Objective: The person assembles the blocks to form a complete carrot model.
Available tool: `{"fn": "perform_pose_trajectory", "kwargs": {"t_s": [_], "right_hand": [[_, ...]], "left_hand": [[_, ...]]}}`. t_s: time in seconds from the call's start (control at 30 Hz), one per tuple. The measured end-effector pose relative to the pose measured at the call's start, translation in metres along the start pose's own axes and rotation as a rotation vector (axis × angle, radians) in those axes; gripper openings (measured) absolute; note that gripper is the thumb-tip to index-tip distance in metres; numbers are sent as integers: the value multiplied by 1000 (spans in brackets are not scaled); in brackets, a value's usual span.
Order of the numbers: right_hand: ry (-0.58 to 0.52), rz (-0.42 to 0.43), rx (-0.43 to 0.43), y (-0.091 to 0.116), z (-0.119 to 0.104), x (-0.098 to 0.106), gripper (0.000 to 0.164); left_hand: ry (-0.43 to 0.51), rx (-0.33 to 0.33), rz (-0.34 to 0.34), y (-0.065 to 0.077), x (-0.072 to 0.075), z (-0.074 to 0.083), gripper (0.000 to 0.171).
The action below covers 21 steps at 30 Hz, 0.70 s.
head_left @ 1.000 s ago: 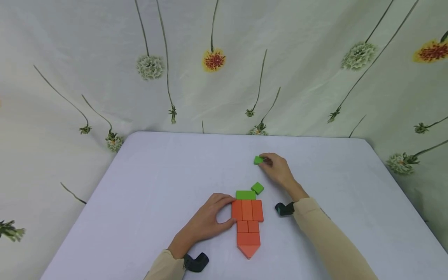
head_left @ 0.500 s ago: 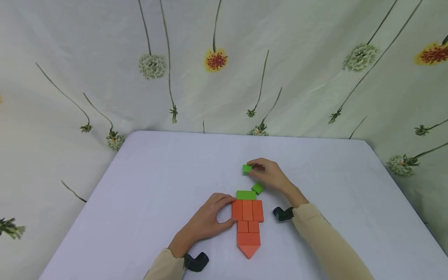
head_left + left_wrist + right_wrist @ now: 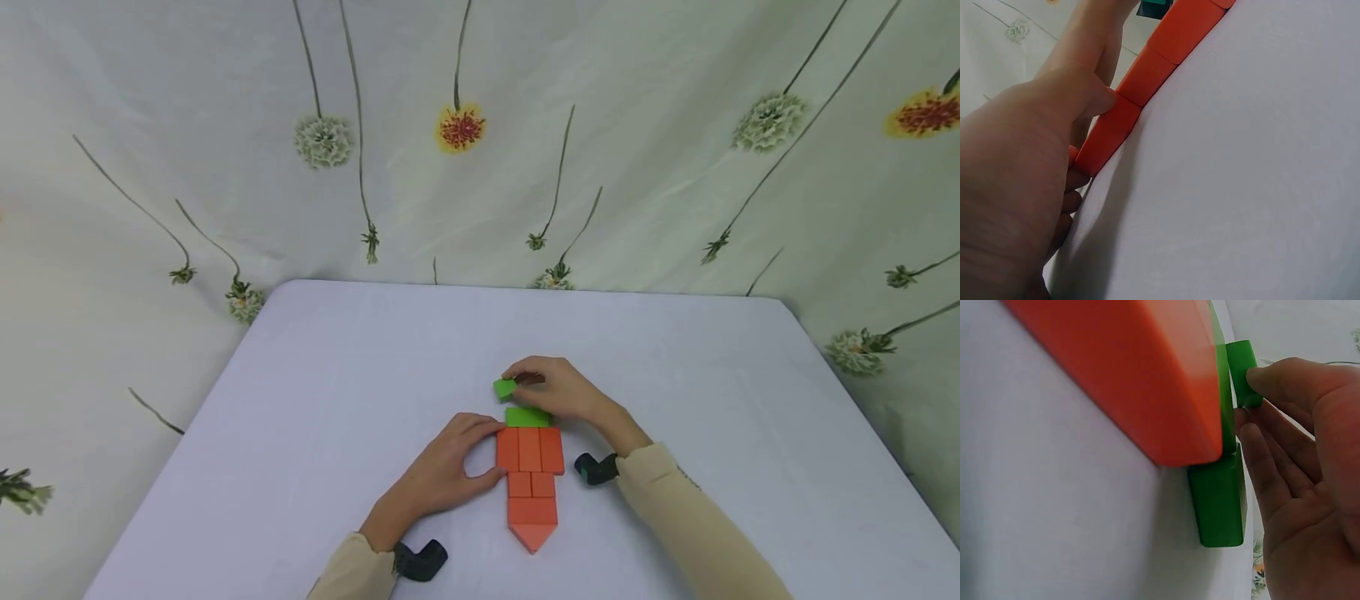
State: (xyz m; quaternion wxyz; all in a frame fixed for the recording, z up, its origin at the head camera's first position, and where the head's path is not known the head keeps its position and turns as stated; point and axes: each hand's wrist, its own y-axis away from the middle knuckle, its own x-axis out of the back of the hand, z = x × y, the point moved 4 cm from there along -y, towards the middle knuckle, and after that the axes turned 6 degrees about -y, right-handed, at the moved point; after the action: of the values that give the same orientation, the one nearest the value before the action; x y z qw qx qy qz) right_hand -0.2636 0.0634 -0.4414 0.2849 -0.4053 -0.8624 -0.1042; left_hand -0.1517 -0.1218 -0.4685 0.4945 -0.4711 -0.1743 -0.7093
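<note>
My right hand (image 3: 558, 390) pinches a small green cube (image 3: 504, 389) between thumb and fingers, just beyond the left end of a green rectangular block (image 3: 525, 417). Another green cube (image 3: 1217, 503) is mostly hidden under this hand in the head view; the right wrist view shows it at the green row's right end. My left hand (image 3: 446, 467) holds the outermost orange-red block (image 3: 507, 450) on the left side, index finger at its far corner and thumb at its near corner. More orange-red blocks lie flat against it, ending in a triangular block (image 3: 532, 537) towards me.
A white-covered table (image 3: 360, 358) bears the blocks. Behind it hangs a flower-print cloth (image 3: 645, 167). Dark wrist-camera mounts (image 3: 422, 561) jut from both sleeves close over the table.
My right hand has moved left and towards me with the green cube, from the far right to above the green row's left end. The left hand has stayed in place.
</note>
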Motion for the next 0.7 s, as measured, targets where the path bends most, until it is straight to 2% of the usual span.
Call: {"fn": "perform_pose_trajectory", "kwargs": {"t_s": [0.27, 0.57, 0.7], "right_hand": [[42, -70, 19, 3, -2, -7, 29], [84, -77, 38, 5, -4, -8, 28], [95, -55, 43, 8, -8, -6, 30]], "left_hand": [[8, -12, -6, -1, 0, 4, 55], [0, -16, -4, -1, 0, 3, 55], [0, -13, -6, 0, 0, 2, 56]]}}
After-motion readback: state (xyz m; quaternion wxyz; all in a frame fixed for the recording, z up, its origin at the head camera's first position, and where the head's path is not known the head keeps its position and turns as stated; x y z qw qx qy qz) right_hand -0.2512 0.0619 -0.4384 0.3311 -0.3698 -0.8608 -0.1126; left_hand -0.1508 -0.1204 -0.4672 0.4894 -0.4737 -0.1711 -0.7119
